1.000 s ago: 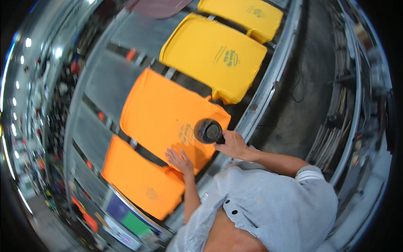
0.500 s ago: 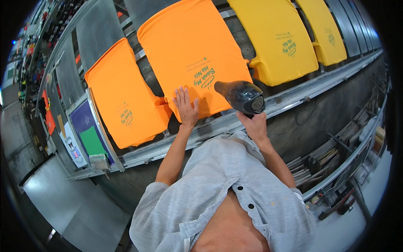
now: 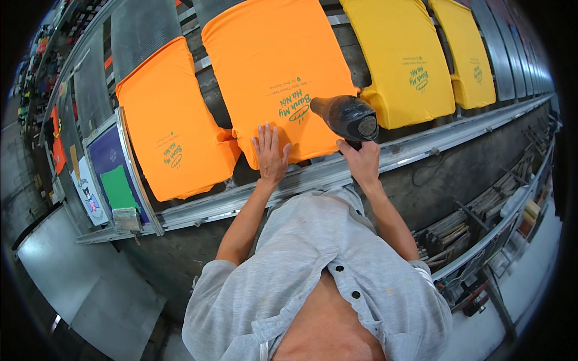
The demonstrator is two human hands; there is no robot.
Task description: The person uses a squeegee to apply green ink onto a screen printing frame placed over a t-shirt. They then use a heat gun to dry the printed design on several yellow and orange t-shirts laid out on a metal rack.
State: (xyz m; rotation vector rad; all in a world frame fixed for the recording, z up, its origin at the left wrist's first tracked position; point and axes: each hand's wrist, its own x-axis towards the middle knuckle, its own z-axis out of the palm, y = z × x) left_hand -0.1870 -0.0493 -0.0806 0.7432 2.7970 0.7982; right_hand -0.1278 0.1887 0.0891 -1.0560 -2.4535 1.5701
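Note:
An orange shirt point(image 3: 271, 54) is stretched flat over a board in front of me, with a green print point(image 3: 294, 109) near its close end. Flat on the fabric beside that print lies my left hand point(image 3: 271, 155), fingers stretched out and holding nothing. My right hand point(image 3: 362, 162) is closed round the handle of a black hair dryer point(image 3: 349, 118). The dryer hangs over the right side of the orange shirt, its nozzle pointing left at the print. Most of its handle is hidden by my fingers.
Another printed orange shirt point(image 3: 171, 126) lies to the left, and yellow shirts point(image 3: 400, 66) lie to the right. A metal rail point(image 3: 409, 148) runs along the near edge. At left stands a screen frame point(image 3: 122, 165) with purple mesh and green ink. Bare boards point(image 3: 142, 33) are further off.
The view has shifted slightly. My left hand stays on the orange shirt. My right hand still holds the hair dryer, which points at the print from nearly the same place.

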